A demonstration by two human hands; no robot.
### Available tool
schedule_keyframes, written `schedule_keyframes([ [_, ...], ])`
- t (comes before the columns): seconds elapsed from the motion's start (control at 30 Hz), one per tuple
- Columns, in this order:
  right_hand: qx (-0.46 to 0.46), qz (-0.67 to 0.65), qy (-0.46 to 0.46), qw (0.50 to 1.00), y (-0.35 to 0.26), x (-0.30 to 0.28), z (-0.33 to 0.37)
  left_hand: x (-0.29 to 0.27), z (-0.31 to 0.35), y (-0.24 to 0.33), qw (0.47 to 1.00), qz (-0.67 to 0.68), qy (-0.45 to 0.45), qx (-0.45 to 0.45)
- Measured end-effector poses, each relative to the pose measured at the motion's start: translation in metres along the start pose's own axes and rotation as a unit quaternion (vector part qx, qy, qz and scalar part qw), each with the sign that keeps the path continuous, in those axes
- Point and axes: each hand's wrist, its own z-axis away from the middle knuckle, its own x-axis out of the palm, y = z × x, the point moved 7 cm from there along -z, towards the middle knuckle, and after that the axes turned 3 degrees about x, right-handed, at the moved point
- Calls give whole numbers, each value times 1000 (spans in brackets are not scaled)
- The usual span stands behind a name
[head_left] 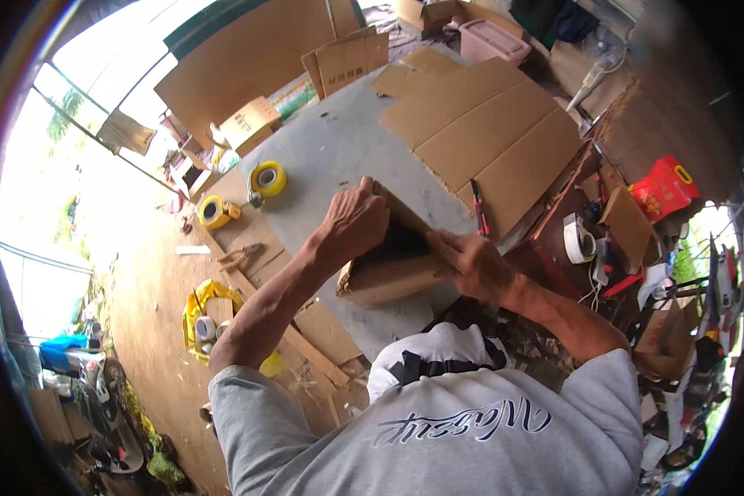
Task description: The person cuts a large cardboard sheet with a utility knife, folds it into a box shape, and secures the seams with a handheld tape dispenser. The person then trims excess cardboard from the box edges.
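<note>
A small cardboard box (405, 279) sits at the near edge of the grey table, its upper side open onto a dark inside. My left hand (357, 217) is closed over the box's far left edge, with the thumb side up. At the right edge, my right hand (475, 266) grips the cardboard with its fingers bent around it; some fingertips are hidden. Beyond the left hand lies a yellow roll of tape (268, 178) with a dispenser. To the right, a red-handled tool (479, 208) rests against a flat cardboard sheet (492, 124).
Another tape roll (215, 212) and wooden-handled pliers (240, 256) lie left of the table (306, 217). A yellow bag (211, 318) with tape rolls is lower left. At the right stand a white roll (579, 238) and a red bag (666, 192). A pink bin (494, 41) is behind.
</note>
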Motion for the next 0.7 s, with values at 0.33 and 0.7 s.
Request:
schedule_keyframes([
  [0.33,-7,1,49,999,3,4,13,84,-18,-75,765,637,3,-94],
  [0.7,-36,-165,91,981,70,16,-16,63,100,-70,804,405,280,-333],
])
